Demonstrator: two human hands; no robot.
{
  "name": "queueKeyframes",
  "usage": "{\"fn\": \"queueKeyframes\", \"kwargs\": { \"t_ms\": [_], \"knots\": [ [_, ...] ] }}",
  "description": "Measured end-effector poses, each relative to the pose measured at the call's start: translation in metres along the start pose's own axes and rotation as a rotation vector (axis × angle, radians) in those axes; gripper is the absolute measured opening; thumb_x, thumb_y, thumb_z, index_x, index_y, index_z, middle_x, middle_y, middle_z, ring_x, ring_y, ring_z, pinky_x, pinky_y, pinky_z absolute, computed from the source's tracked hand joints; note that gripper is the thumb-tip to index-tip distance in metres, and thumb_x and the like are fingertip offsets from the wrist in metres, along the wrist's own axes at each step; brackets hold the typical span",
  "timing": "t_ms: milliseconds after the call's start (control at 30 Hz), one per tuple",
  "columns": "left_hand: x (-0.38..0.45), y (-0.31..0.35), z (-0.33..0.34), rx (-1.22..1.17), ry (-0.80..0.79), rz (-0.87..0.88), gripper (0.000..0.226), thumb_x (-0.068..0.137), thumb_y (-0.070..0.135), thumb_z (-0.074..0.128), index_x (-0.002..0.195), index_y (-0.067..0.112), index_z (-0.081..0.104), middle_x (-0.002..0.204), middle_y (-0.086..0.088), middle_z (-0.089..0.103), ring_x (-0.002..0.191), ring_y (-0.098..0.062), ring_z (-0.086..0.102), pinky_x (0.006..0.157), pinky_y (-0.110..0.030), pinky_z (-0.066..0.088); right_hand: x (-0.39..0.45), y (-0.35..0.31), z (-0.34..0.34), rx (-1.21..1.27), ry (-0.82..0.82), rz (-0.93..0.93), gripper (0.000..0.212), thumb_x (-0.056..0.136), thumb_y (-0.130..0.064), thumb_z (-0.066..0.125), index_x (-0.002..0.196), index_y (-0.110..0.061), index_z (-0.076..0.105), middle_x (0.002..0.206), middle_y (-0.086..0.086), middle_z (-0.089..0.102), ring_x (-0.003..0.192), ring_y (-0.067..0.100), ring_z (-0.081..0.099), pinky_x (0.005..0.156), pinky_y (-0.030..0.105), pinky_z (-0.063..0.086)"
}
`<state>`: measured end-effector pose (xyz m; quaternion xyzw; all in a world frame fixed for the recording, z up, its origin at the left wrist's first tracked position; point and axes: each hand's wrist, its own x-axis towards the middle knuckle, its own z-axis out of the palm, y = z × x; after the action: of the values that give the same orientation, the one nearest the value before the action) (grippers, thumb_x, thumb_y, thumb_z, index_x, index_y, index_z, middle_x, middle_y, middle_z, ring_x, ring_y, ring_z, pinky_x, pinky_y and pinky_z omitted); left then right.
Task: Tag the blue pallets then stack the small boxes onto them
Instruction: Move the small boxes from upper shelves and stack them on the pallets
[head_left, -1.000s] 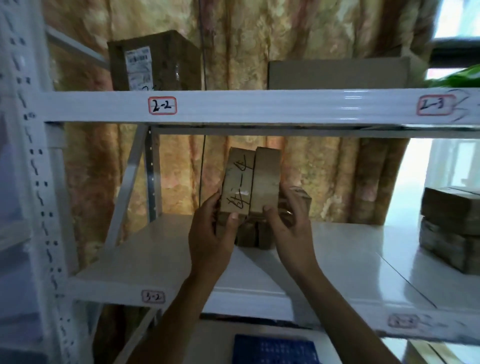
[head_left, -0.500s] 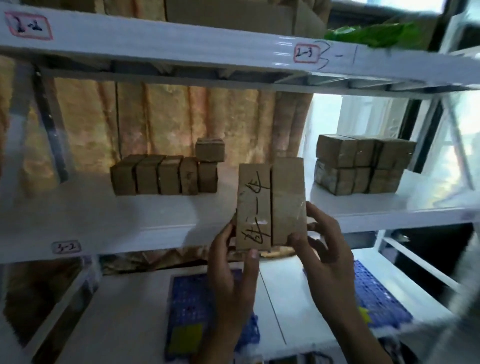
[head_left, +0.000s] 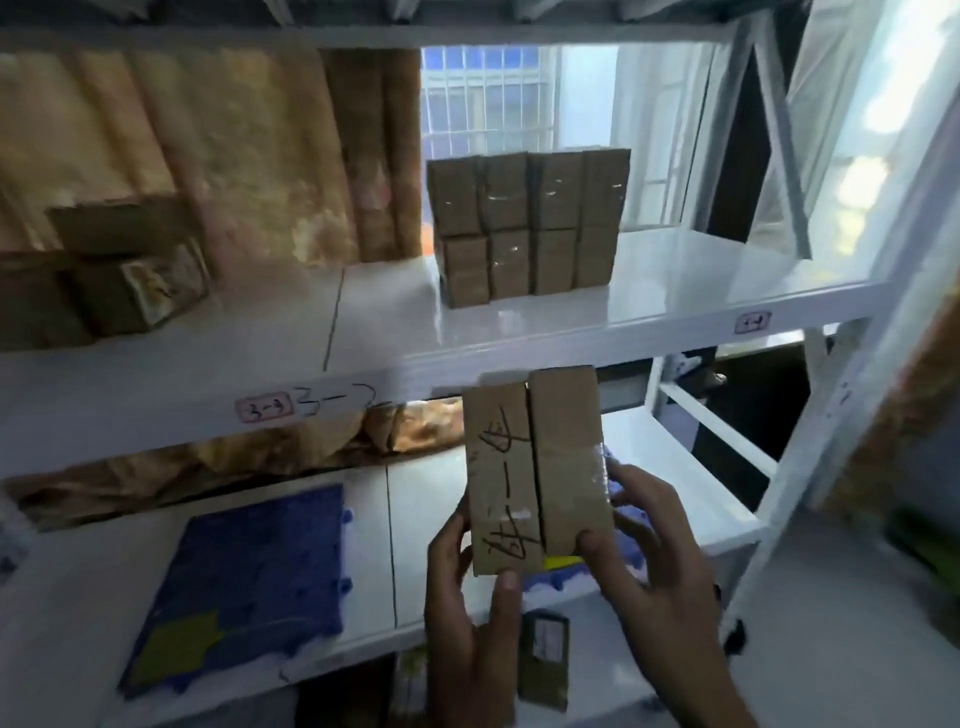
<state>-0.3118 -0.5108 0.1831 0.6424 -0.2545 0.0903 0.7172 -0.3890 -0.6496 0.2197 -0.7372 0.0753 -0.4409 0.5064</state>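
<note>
Held boxes (head_left: 537, 470): brown cardboard, black handwriting on the left one. Near-left pallet (head_left: 249, 582): blue, with a yellow-green tag (head_left: 176, 647). Shelving (head_left: 545, 332): white; far curtain (head_left: 182, 156): mottled tan and orange.

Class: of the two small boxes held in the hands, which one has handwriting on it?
The left-hand box: black marker strokes run down its face. The box beside it bears only clear tape.

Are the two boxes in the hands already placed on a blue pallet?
No. The two boxes are in the air, gripped by left hand and right hand.
</note>
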Motion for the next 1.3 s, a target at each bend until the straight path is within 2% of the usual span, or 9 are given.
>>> {"fn": "queueKeyframes", "kwargs": {
  "t_ms": [133, 233, 400, 467, 533, 600, 900, 1067, 1300],
  "knots": [
    [-0.036, -0.036, 0.072, 0.033, -0.106, -0.183, 0.073, 0.086, 0.068, 0.064, 0.149, 0.038, 0.044, 0.144, 0.016, 0.057, 0.130, -0.006, 0.057, 0.101, -0.028, 0.053, -0.015, 0.066, -0.060, 0.000, 0.016, 0.218, 0.064, 0.091, -0.040, 0.074, 0.150, -0.038, 0.048, 0.150, -0.011, 0.053, 0.128, 0.017, 0.062, 0.094, 0.049, 0.060],
    [-0.048, -0.068, 0.122, 0.003, -0.112, -0.401, 0.072, 0.077, 0.076, 0.066, 0.141, 0.050, 0.048, 0.137, 0.019, 0.062, 0.123, -0.014, 0.064, 0.100, -0.047, 0.055, -0.015, 0.112, -0.085, 0.049, 0.011, 0.389, 0.070, 0.088, -0.039, 0.083, 0.147, -0.052, 0.047, 0.141, -0.026, 0.058, 0.118, 0.007, 0.068, 0.091, 0.044, 0.064],
    [-0.028, -0.130, 0.170, 0.142, -0.117, -0.573, 0.034, 0.087, 0.070, 0.057, 0.118, 0.068, 0.044, 0.129, 0.023, 0.059, 0.117, -0.005, 0.061, 0.097, -0.038, 0.054, 0.011, 0.184, -0.090, 0.000, -0.037, 0.533, 0.070, 0.081, -0.040, 0.084, 0.132, -0.068, 0.045, 0.140, -0.017, 0.062, 0.116, 0.005, 0.069, 0.094, 0.045, 0.062],
    [-0.007, -0.152, 0.188, 0.164, -0.141, -0.598, 0.026, 0.094, 0.061, 0.057, 0.118, 0.063, 0.046, 0.127, 0.017, 0.059, 0.113, -0.005, 0.060, 0.094, -0.038, 0.055, 0.034, 0.209, -0.085, -0.034, -0.065, 0.554, 0.073, 0.079, -0.042, 0.087, 0.125, -0.077, 0.042, 0.131, -0.030, 0.062, 0.112, -0.002, 0.068, 0.091, 0.034, 0.063],
    [0.020, -0.177, 0.208, 0.179, -0.122, -0.553, 0.028, 0.099, 0.046, 0.058, 0.126, 0.047, 0.051, 0.128, 0.008, 0.057, 0.109, 0.000, 0.058, 0.087, -0.026, 0.055, 0.062, 0.237, -0.079, -0.054, -0.108, 0.555, 0.077, 0.075, -0.046, 0.088, 0.131, -0.071, 0.042, 0.127, -0.037, 0.058, 0.117, 0.000, 0.066, 0.094, 0.029, 0.061],
    [0.046, -0.199, 0.222, 0.228, -0.158, -0.549, 0.040, 0.102, 0.047, 0.053, 0.139, 0.033, 0.050, 0.126, 0.010, 0.048, 0.102, 0.009, 0.052, 0.079, -0.010, 0.047, 0.087, 0.270, -0.072, -0.062, -0.144, 0.568, 0.084, 0.078, -0.046, 0.088, 0.147, -0.047, 0.041, 0.141, -0.019, 0.058, 0.127, 0.012, 0.062, 0.101, 0.041, 0.059],
    [0.091, -0.257, 0.219, 0.308, -0.419, -0.627, 0.055, 0.103, 0.033, 0.052, 0.155, 0.023, 0.037, 0.155, 0.000, 0.044, 0.136, -0.016, 0.047, 0.111, -0.035, 0.044, 0.138, 0.374, -0.042, -0.116, -0.180, 0.642, 0.076, 0.084, -0.044, 0.080, 0.149, -0.036, 0.041, 0.137, -0.015, 0.056, 0.125, 0.009, 0.056, 0.107, 0.042, 0.053],
    [0.097, -0.255, 0.179, 0.588, 0.084, -0.119, 0.032, 0.096, 0.024, 0.053, 0.126, 0.024, 0.063, 0.129, 0.006, 0.059, 0.118, -0.009, 0.052, 0.099, -0.033, 0.053, 0.149, 0.383, -0.020, -0.123, -0.204, 0.717, 0.086, 0.083, -0.047, 0.078, 0.156, -0.037, 0.033, 0.148, -0.008, 0.051, 0.133, 0.017, 0.050, 0.109, 0.045, 0.051],
    [0.137, -0.285, 0.127, 0.529, -0.137, -0.588, 0.052, 0.107, 0.041, 0.039, 0.157, 0.026, 0.033, 0.159, 0.002, 0.040, 0.145, -0.020, 0.039, 0.111, -0.031, 0.034, 0.158, 0.389, -0.011, -0.094, -0.202, 0.803, 0.068, 0.094, -0.049, 0.057, 0.157, -0.032, 0.038, 0.152, 0.002, 0.054, 0.134, 0.027, 0.054, 0.111, 0.055, 0.048]
  ]
}}
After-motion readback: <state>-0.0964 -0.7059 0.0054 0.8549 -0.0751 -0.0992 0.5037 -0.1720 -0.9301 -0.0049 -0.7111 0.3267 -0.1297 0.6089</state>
